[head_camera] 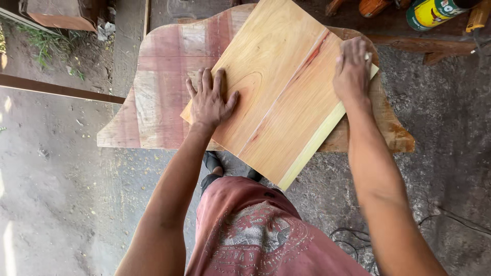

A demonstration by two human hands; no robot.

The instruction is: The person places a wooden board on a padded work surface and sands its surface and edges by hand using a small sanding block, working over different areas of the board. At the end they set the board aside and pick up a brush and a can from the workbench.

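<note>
A light wooden board (279, 92) with a reddish seam down its middle lies tilted on a larger reddish wooden panel (163, 76) with a curved outline. My left hand (208, 99) rests flat on the board's left corner, fingers spread. My right hand (353, 69) is curled at the board's right edge, pressing a small pale piece, possibly sandpaper, against the wood. What exactly it holds is mostly hidden under the fingers.
A green and yellow can (434, 11) lies at the top right beside wooden pieces (424, 47). A dark cable (353, 240) curls on the concrete floor at lower right. A wooden box (61, 13) stands at the top left by grass.
</note>
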